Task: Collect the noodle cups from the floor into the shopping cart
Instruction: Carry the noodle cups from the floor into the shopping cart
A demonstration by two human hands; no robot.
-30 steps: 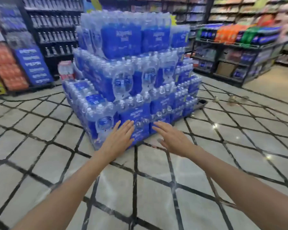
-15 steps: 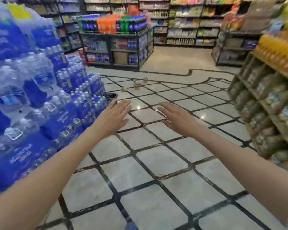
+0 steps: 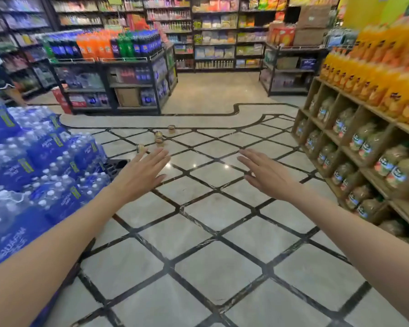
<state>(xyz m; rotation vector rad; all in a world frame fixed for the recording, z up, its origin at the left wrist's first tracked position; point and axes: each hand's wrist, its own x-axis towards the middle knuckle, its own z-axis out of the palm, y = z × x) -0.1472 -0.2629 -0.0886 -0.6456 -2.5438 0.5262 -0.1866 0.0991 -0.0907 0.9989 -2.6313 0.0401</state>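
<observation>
— Can you read anything?
— Only the water packs (image 3: 21, 166), near left. White letters on the blue wrap look like "Aquafina", blurred and tilted.
— The soda bottles (image 3: 92, 47) on the far rack?
— Labels too blurred to read.
— The jars (image 3: 361, 140) on the right?
— White labels with blue marks, nothing legible. The sign (image 3: 113, 0) at the far top is unreadable too.

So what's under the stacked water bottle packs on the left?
A dark pallet corner sticks out below the water bottle packs, resting on the tiled floor. The rest of it is covered by the packs.
</observation>
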